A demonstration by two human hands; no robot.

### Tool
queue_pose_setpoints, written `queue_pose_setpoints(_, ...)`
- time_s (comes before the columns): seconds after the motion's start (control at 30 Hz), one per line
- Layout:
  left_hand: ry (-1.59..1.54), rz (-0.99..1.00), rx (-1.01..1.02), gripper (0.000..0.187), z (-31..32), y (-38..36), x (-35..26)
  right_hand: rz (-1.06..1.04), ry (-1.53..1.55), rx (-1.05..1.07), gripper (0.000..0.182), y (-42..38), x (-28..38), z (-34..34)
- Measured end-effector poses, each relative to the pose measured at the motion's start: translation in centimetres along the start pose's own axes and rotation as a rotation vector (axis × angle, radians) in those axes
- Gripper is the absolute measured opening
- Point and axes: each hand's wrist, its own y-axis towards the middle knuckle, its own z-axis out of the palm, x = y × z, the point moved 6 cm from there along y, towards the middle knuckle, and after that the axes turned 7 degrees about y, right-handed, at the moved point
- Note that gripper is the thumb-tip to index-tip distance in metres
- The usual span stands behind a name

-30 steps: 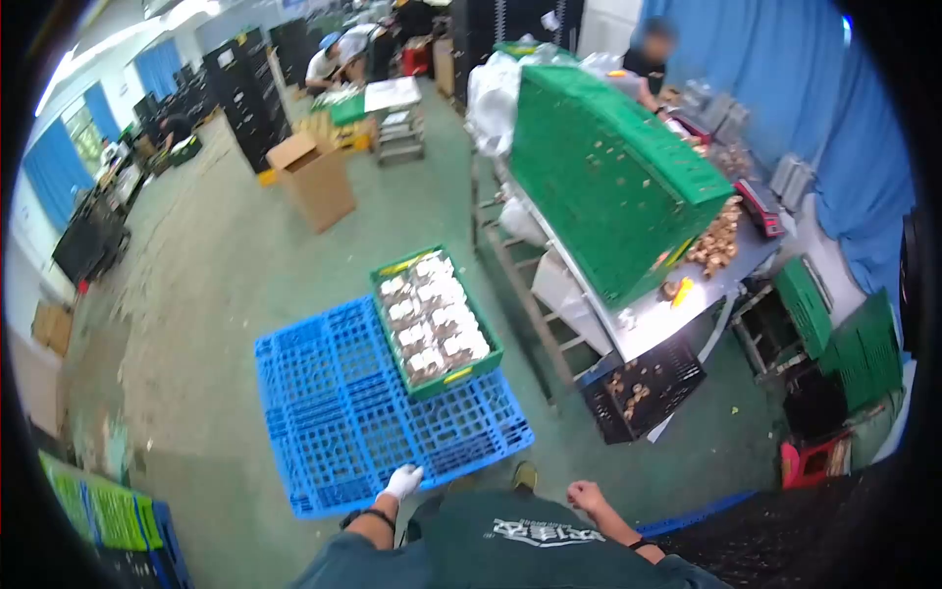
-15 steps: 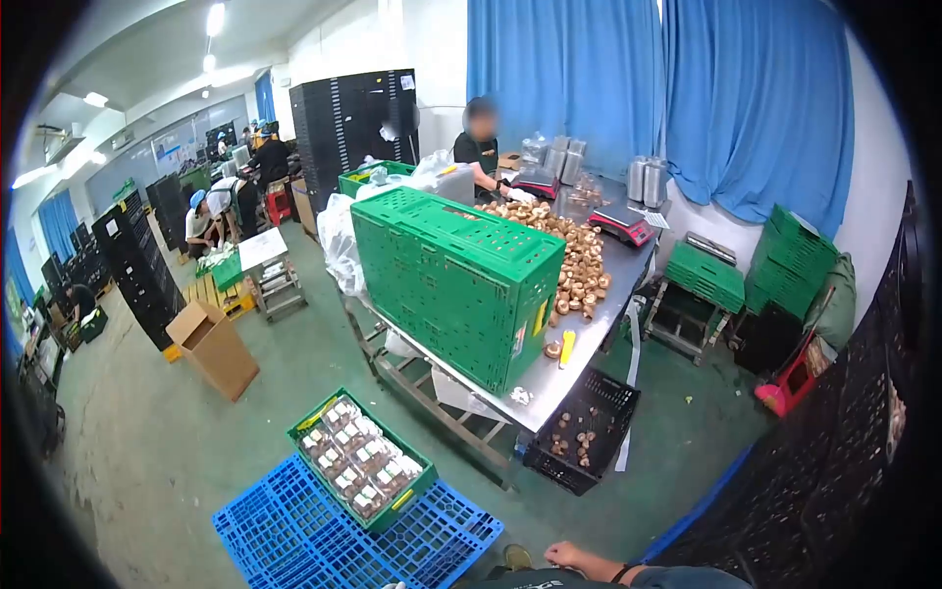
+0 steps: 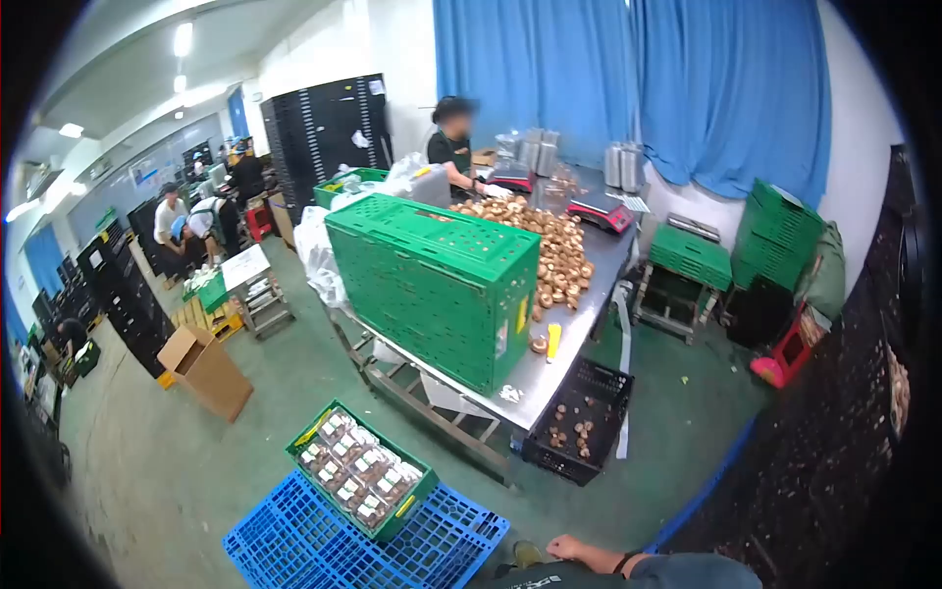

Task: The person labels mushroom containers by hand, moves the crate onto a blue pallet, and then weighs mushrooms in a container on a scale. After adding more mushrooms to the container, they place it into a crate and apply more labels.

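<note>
My right hand point(image 3: 565, 549) shows at the bottom edge, low beside my body, with a dark band on the wrist. It touches none of the crates; its fingers are too small and turned away to tell if they are open or closed. My left hand is out of view. Nearest on the floor are a green crate point(image 3: 417, 496) packed with clear-lidded trays of mushrooms point(image 3: 358, 461), resting on a blue pallet point(image 3: 285, 535), and a black crate point(image 3: 549, 454) with a few loose mushrooms.
A metal table point(image 3: 579, 344) carries a large green crate point(image 3: 422, 294), a mushroom heap point(image 3: 554, 245), a yellow-handled tool point(image 3: 553, 342) and a red scale point(image 3: 601, 212). A co-worker point(image 3: 453, 147) stands behind it. Stacked black crates point(image 3: 824, 461) line the right; a cardboard box point(image 3: 208, 373) stands left.
The view has shifted slightly, so the table and crates sit a little further left. My right hand stays low beside my body. At the far left, a person has straightened up.
</note>
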Motion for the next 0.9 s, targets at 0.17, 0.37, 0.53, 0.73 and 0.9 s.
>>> queue_pose_setpoints(0.17,0.057,0.024,-0.001,0.033,-0.2,1.5,-1.9,-0.074,-0.076,-0.053,0.035,0.4,0.3,0.4)
queue_pose_setpoints(0.37,0.099,0.045,0.029,0.034,-0.1,2.9,-3.4,-0.081,-0.121,-0.080,0.035,-2.3,4.0,-0.6)
queue_pose_setpoints(0.53,0.115,0.055,0.041,0.035,0.1,3.1,-4.6,-0.029,-0.046,-0.066,0.036,0.3,-0.1,0.7)
queue_pose_setpoints(0.73,0.133,0.069,0.051,0.036,0.3,3.4,-5.1,-0.011,-0.072,-0.044,0.036,1.2,-1.0,1.0)
queue_pose_setpoints(0.9,0.151,0.082,0.062,0.038,0.4,3.6,-5.3,0.062,0.042,-0.049,0.036,-0.6,-0.4,0.7)
